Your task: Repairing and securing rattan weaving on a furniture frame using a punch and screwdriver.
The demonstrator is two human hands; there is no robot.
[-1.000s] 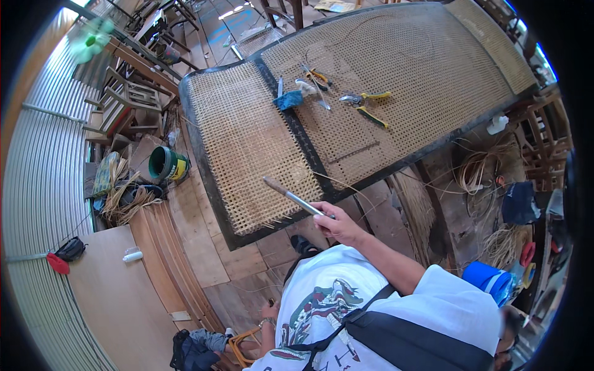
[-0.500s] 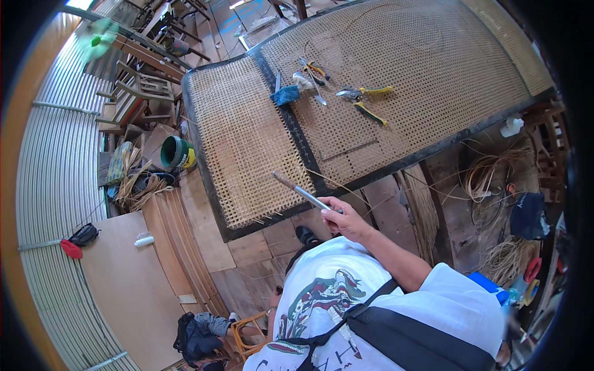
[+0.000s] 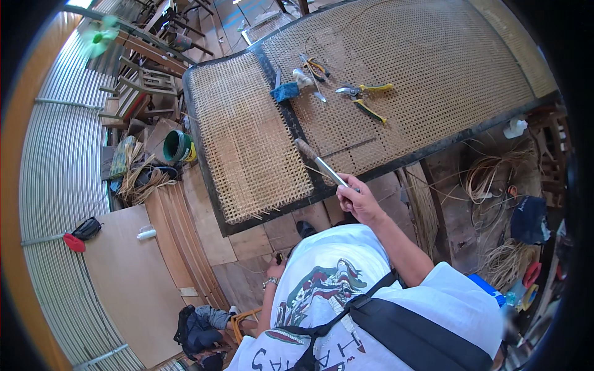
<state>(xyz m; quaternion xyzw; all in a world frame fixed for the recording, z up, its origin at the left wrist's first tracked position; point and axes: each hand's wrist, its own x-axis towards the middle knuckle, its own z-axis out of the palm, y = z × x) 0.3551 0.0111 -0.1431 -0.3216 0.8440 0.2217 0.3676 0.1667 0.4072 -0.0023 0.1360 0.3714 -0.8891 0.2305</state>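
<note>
Right hand (image 3: 359, 201) is closed in a firm grip on the handle end of a long slim tool (image 3: 322, 168), probably an awl or peg, whose wrapped tip points up and away over the near edge of the woven cane panel (image 3: 247, 142). The tool is lifted clear of the weave, not inserted. Left hand (image 3: 275, 271) hangs low against the white shirt, near the floor side of the panel's frame; whether its fingers are closed or apart cannot be told, though a small dark item may be in it. The panel, in its dark frame (image 3: 291, 117), lies tilted and is divided by a dark crossbar. Weave looks complete and even across the larger section beyond the crossbar; the nearer section is also filled, but loose strand ends (image 3: 247, 213) fringe out at its lower edge, so trimming or tucking there appears unfinished. Lying on the panel near the crossbar: yellow-handled shears (image 3: 365, 91), a second yellow-handled cutter (image 3: 371, 112), a blue cloth-like item (image 3: 285, 92). Coils of spare cane (image 3: 489, 179) lie on the floor right of the panel; a green bucket (image 3: 178, 146) stands to its left.
</note>
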